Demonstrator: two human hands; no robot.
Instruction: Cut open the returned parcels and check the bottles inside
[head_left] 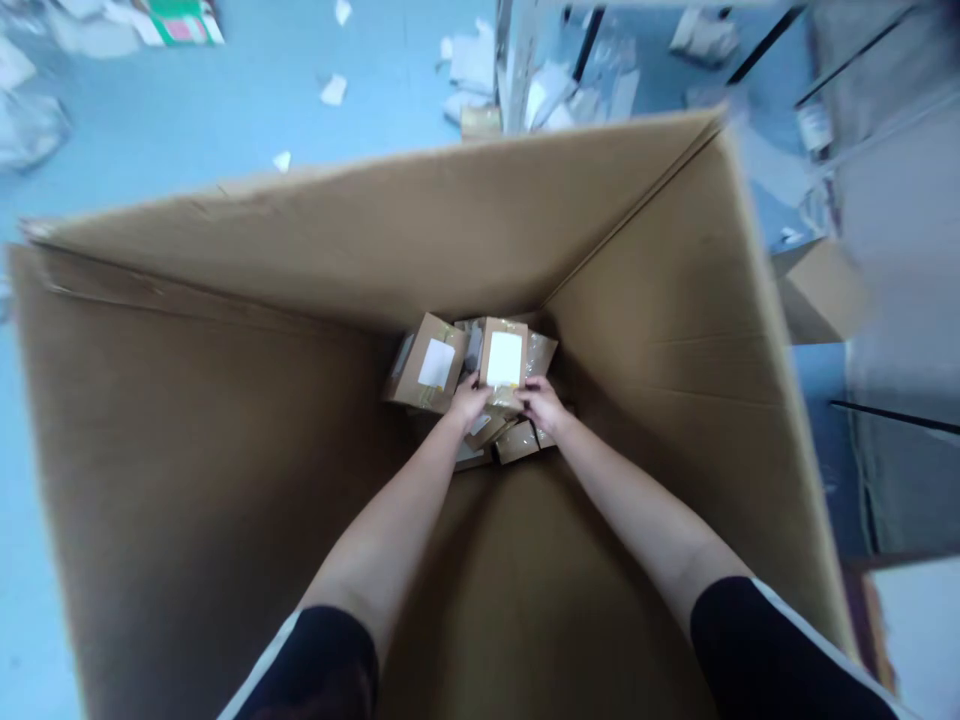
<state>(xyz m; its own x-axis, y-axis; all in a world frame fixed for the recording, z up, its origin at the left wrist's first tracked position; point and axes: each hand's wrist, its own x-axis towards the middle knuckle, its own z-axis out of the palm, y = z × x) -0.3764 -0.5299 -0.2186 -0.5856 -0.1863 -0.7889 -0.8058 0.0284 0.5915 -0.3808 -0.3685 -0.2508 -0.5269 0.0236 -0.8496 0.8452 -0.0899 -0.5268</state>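
Both my arms reach deep into a tall brown cardboard box [225,430]. At its bottom lie several small brown parcels with white labels. My left hand [469,400] and my right hand [541,403] are closed on the near edge of one small labelled parcel [503,358], one hand at each lower corner. A second labelled parcel [427,365] leans just left of it. More small parcels [517,442] lie under and between my wrists, partly hidden.
The big box's walls rise all around my arms. Outside it, a blue floor [187,130] is littered with paper scraps and packaging. A smaller open carton [821,290] stands at the right, beside metal shelving.
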